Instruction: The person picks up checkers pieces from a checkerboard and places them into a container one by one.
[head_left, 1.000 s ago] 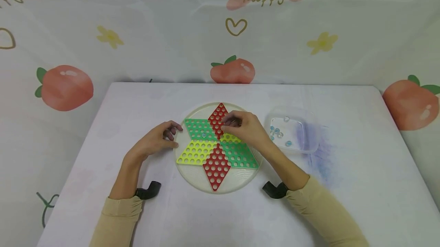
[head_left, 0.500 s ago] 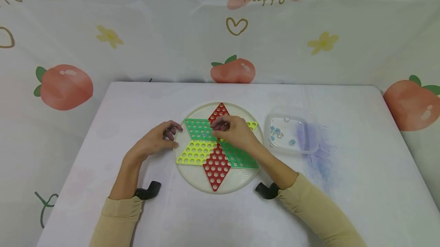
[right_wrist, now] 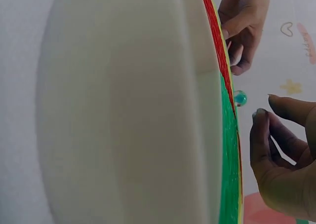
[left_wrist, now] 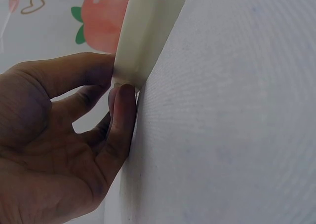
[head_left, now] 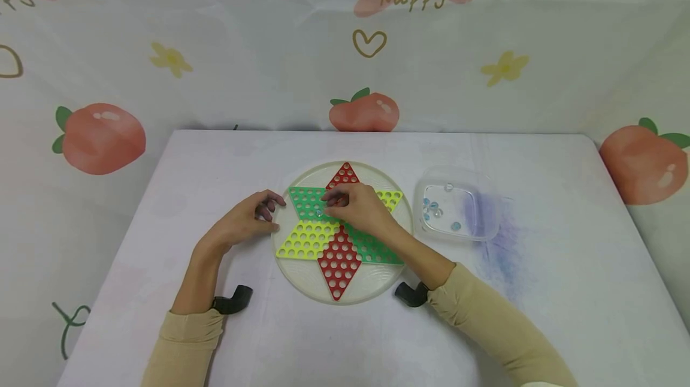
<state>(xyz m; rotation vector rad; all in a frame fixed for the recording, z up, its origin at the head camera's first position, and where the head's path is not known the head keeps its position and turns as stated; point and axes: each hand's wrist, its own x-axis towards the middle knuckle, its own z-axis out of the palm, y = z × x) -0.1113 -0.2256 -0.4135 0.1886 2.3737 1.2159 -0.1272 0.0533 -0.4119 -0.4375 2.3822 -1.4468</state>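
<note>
A round, pale Chinese checkers board with a red, green and yellow star lies mid-table. My left hand rests at its left rim, thumb and fingertips apart along the edge; the left wrist view has the fingertips against the board's side. Over the star's upper left hovers my right hand, thumb and fingers drawn close together. A clear bluish marble sits on the green section, just beyond those fingertips. I cannot tell whether something small is between them.
Right of the board stands a clear plastic box, with several clear and bluish marbles inside, mostly at its left. Behind the white table hangs a printed cloth backdrop.
My right hand has moved left and slightly down over the board, from the upper red section toward the marble on green. A marble in the box has shifted slightly. The left hand stays put.
</note>
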